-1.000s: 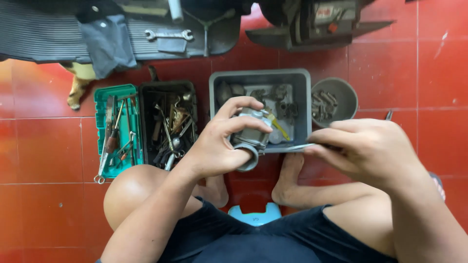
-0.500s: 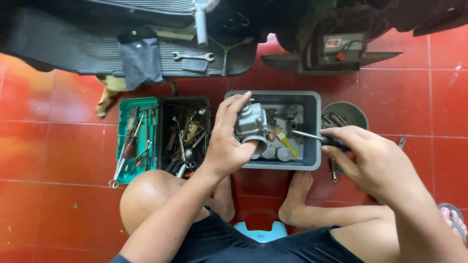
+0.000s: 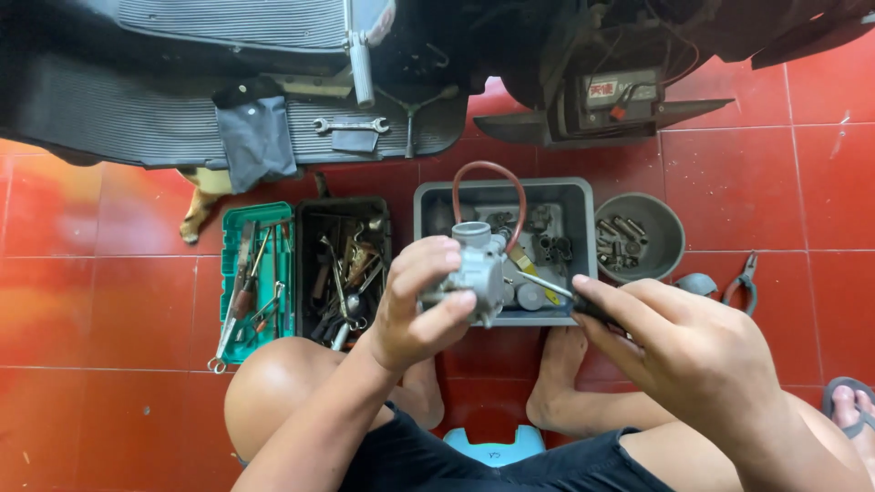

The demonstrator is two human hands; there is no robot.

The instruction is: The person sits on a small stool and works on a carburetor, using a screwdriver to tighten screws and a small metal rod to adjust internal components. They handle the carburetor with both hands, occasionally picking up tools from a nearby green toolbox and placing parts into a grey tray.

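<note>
My left hand (image 3: 415, 305) grips a grey metal carburetor (image 3: 478, 269) with a round opening on top and a thin red hose (image 3: 492, 173) looping up from it. My right hand (image 3: 684, 342) holds a screwdriver (image 3: 561, 293) by its dark handle, the metal tip touching the carburetor's right side. Both hands hover over my bare knees and feet, just in front of a grey plastic tray (image 3: 583, 214) of small metal parts.
A black tray (image 3: 314, 214) and a green tray (image 3: 232, 223) of hand tools lie left of the grey one. A round grey bowl (image 3: 670, 228) of parts and pliers (image 3: 743, 278) sit right. A scooter footboard with a wrench (image 3: 351, 125) spans the top. Red floor tiles surround everything.
The view has tilted so trays sit lower in frame. I turned the carburetor upright, its red hose now arching over the grey tray. The screwdriver stays against its side.
</note>
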